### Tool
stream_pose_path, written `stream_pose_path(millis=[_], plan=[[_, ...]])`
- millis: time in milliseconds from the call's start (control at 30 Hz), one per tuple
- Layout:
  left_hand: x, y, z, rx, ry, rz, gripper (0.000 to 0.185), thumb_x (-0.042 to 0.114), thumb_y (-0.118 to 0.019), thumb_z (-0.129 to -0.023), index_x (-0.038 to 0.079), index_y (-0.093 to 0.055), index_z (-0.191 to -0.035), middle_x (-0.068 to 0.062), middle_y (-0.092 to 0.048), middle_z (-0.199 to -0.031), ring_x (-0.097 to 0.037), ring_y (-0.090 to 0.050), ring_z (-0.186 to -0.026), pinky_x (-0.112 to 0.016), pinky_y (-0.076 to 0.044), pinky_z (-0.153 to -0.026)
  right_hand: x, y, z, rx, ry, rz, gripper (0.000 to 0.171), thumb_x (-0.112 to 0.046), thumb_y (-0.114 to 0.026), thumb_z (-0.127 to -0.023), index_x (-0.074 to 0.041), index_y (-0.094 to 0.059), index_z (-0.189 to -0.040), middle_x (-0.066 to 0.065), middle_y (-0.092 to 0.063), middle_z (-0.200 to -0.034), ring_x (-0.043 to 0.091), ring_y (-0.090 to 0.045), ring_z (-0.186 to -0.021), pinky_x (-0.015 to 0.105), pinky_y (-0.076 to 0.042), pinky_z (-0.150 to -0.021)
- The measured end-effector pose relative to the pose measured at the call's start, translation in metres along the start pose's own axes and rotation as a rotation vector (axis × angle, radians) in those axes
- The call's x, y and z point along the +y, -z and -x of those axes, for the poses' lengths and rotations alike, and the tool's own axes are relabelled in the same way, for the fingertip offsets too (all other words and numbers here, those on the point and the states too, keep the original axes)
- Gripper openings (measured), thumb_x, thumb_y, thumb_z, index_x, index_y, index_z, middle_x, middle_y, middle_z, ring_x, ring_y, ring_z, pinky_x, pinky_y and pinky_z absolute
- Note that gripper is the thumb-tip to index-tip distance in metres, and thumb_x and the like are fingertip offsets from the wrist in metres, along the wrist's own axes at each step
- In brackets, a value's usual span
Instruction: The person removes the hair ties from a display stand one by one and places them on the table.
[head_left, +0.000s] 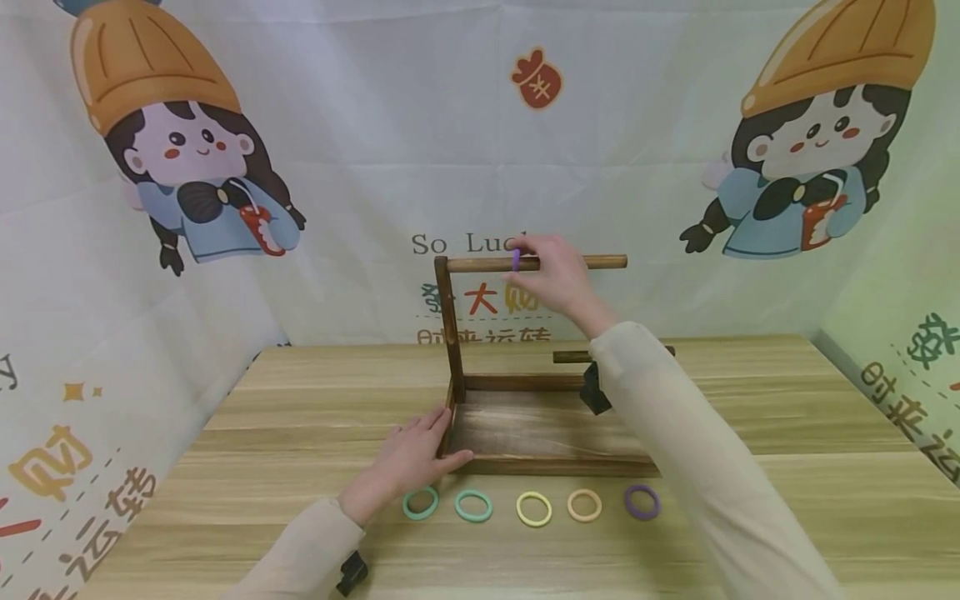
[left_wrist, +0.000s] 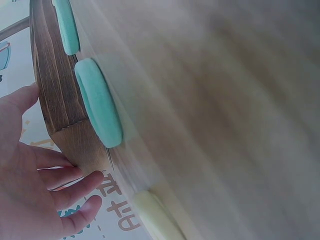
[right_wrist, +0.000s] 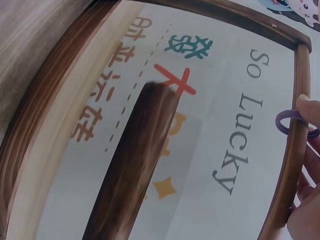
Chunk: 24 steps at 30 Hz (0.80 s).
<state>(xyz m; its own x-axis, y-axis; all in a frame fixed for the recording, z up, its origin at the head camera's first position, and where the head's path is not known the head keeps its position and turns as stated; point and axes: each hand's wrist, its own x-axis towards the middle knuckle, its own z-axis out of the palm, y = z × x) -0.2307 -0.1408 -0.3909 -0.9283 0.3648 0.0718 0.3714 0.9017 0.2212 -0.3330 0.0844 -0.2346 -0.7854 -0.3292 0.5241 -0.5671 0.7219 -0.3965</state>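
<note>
A wooden rack stands on the table, with a shallow tray-like base and an upper rod reaching right from its left post. My right hand pinches a purple ring between thumb and fingers; the right wrist view shows the ring around the upper rod. At the base's front left corner, my left hand rests against the wood with fairly straight, spread fingers. In front of the base lie two teal rings, a yellow ring, a peach ring and another purple ring.
A shorter, lower rod is partly hidden by my right sleeve. Behind the wooden table hangs a printed white cloth, which also covers the sides.
</note>
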Motion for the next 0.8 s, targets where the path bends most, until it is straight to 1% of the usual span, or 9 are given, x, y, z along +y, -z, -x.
stream_pose_path(millis=[167, 333, 633, 800], plan=[[0.0, 0.0, 0.0, 0.001, 0.003, -0.003, 0.077, 0.054, -0.048, -0.083, -0.002, -0.035, -0.133, -0.016, -0.032, -0.137, -0.038, -0.034, -0.119, -0.054, -0.028, -0.09, 0.007, 0.005, 0.004, 0.008, -0.006, -0.015, 0.048, -0.026, -0.07, -0.076, -0.007, -0.056, -0.117, 0.007, -0.058, -0.11, 0.024, -0.046, -0.101, 0.039, -0.032, -0.089], [0.001, 0.0, 0.0, 0.005, 0.005, -0.006, 0.077, 0.054, -0.048, -0.083, -0.002, -0.035, -0.133, -0.016, -0.032, -0.137, -0.038, -0.034, -0.118, -0.054, -0.029, -0.089, 0.015, 0.01, 0.008, 0.026, 0.013, -0.022, 0.046, -0.023, -0.07, -0.075, -0.005, -0.057, -0.115, 0.007, -0.059, -0.109, 0.024, -0.047, -0.099, 0.038, -0.031, -0.088], [0.001, 0.0, 0.0, 0.004, 0.003, -0.016, 0.078, 0.056, -0.048, -0.083, -0.002, -0.035, -0.133, -0.016, -0.033, -0.136, -0.037, -0.035, -0.118, -0.053, -0.029, -0.09, 0.025, 0.018, 0.013, 0.048, 0.047, -0.031, 0.044, -0.02, -0.069, -0.077, -0.003, -0.056, -0.116, 0.01, -0.058, -0.111, 0.028, -0.047, -0.102, 0.04, -0.032, -0.089], [0.0, -0.001, -0.001, 0.004, 0.001, -0.019, 0.078, 0.056, -0.047, -0.083, -0.002, -0.035, -0.133, -0.016, -0.034, -0.136, -0.037, -0.034, -0.118, -0.053, -0.029, -0.09, 0.031, 0.022, 0.017, 0.057, 0.04, -0.038, 0.044, -0.019, -0.069, -0.076, -0.002, -0.057, -0.115, 0.012, -0.058, -0.109, 0.028, -0.047, -0.1, 0.04, -0.032, -0.088]])
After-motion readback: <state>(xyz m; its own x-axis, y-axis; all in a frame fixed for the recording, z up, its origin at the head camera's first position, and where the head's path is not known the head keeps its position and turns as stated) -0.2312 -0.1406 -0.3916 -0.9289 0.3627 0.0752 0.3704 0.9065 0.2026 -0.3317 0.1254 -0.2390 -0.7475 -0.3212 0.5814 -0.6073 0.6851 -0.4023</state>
